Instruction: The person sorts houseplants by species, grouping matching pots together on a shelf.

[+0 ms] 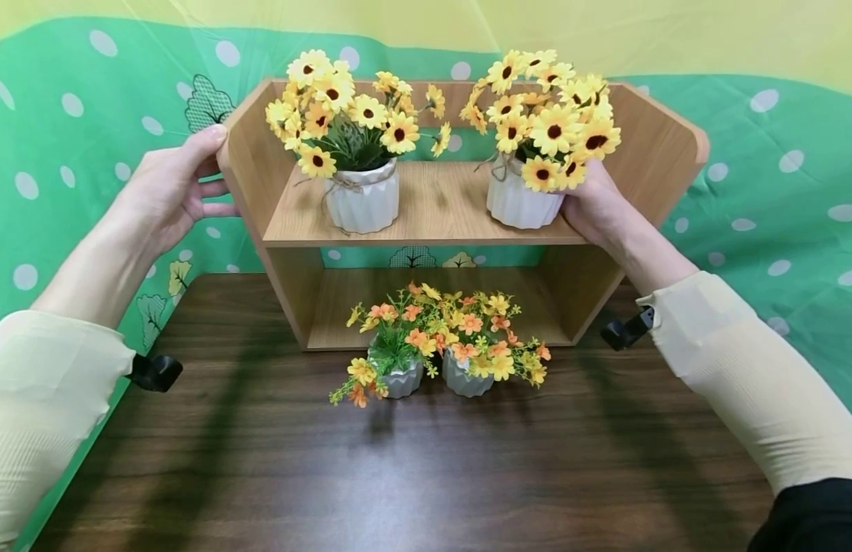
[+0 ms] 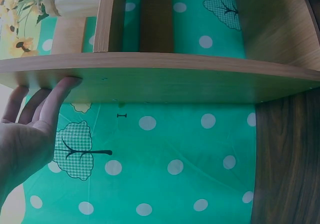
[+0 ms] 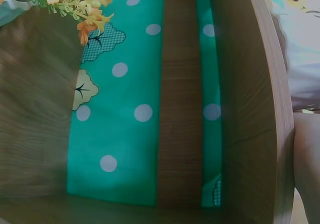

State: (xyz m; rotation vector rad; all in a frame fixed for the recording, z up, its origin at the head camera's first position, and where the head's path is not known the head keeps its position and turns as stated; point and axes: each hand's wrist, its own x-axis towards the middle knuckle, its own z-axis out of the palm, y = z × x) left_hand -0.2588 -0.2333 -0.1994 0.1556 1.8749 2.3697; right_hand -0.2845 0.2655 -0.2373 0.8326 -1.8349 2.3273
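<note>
On the upper shelf of a wooden rack [image 1: 439,207] stand two white fluted pots with yellow daisy-like flowers and twine. My left hand [image 1: 173,180] touches the outside of the rack's left side panel [image 2: 165,81], its fingertips [image 2: 70,81] against the wood. At the right end of the shelf, my right hand [image 1: 598,201] grips the right flower pot [image 1: 525,195] from its right side; its fingers are partly hidden behind the pot and blooms. The left flower pot [image 1: 362,198] stands untouched near the shelf's front edge.
Two smaller grey-white pots [image 1: 398,378] with orange and yellow flowers stand side by side on the dark wood table [image 1: 412,475], in front of the rack's lower compartment [image 1: 536,284]. A green and yellow cloth with white dots [image 1: 764,153] hangs behind.
</note>
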